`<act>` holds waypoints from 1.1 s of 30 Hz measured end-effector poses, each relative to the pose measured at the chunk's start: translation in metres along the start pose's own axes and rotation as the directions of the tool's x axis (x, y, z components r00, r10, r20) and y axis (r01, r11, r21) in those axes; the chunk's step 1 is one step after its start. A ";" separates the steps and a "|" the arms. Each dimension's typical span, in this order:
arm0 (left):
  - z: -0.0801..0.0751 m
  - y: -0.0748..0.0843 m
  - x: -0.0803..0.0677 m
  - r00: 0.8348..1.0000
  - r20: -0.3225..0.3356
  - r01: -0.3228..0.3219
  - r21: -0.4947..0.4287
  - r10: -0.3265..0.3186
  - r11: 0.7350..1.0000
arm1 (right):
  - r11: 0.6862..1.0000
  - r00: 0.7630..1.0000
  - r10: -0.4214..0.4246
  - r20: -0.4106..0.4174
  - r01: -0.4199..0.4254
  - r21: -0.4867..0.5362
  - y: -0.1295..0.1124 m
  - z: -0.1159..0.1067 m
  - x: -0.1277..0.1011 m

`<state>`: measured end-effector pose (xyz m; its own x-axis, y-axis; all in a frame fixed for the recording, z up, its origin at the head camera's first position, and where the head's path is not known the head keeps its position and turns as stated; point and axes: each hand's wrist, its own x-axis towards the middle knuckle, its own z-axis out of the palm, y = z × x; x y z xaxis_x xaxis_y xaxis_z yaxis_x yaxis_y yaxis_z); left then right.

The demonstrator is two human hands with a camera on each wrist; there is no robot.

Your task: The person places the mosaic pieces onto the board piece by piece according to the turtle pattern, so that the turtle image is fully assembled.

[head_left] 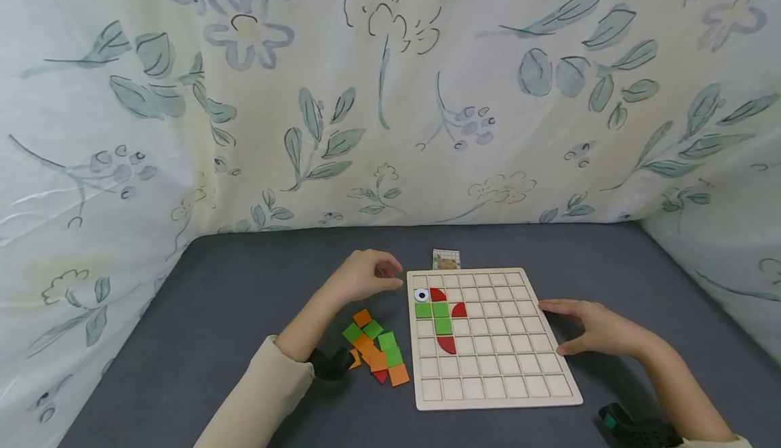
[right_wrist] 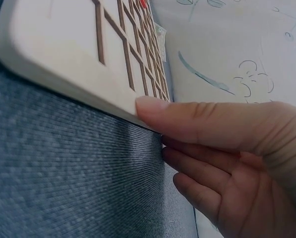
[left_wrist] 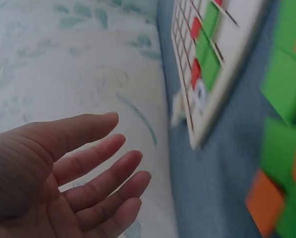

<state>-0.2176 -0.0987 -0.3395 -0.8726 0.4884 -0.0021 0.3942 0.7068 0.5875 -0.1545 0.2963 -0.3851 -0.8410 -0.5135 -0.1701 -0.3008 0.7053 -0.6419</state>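
Wooden grid board (head_left: 488,339) lying flat on the grey table (head_left: 244,299), most cells bare. Near its upper left corner, a small figure laid in: a white eye disc (head_left: 422,295), red quarter-round pieces (head_left: 438,295) and green squares (head_left: 432,310).

Right hand (head_left: 594,329) against the board's right edge, fingers straight and close together, thumb tip pressed on the rim as seen from the right wrist view (right_wrist: 153,106); grip flat, curled round nothing.

Left hand (head_left: 365,276) raised just beside the board's upper left corner, not touching it. In the left wrist view, fingers (left_wrist: 98,163) relaxed and slightly spread, palm bare, grip holding nothing.

Loose pile of orange and green tiles (head_left: 376,348) on the table left of the board, below the left forearm, with a red bit showing at its lower edge.

Small printed card (head_left: 446,259) lying just beyond the board's far edge.

Flower-patterned cloth (head_left: 390,95) hung behind and at both sides of the table
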 end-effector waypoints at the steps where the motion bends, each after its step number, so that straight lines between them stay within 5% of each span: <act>1: -0.003 -0.004 -0.004 1.000 -0.008 0.014 0.005 -0.014 1.000 | 1.000 1.000 0.003 -0.002 -0.003 -0.003 0.000 0.000 0.000; 12: -0.010 -0.039 -0.042 0.998 -0.011 0.070 0.044 -0.070 0.997 | 0.999 0.999 0.037 -0.014 -0.037 0.002 -0.002 -0.002 -0.002; 20: -0.006 -0.052 -0.056 0.997 0.081 -0.003 0.011 0.002 1.000 | 0.998 0.998 0.055 -0.016 -0.055 0.000 -0.003 -0.002 -0.002; 27: 0.002 -0.065 -0.060 0.971 0.195 -0.128 -0.077 0.140 0.989 | 0.998 0.998 0.059 -0.009 -0.059 0.002 -0.002 -0.002 0.000; 33: 0.007 -0.070 -0.063 0.958 0.241 -0.123 -0.138 0.154 0.983 | 0.999 0.999 0.044 0.004 -0.044 0.014 -0.002 -0.001 0.000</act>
<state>-0.1885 -0.1754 -0.3860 -0.7060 0.7001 -0.1066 0.4550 0.5638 0.6893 -0.1544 0.2949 -0.3833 -0.8518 -0.4839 -0.2006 -0.2573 0.7201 -0.6443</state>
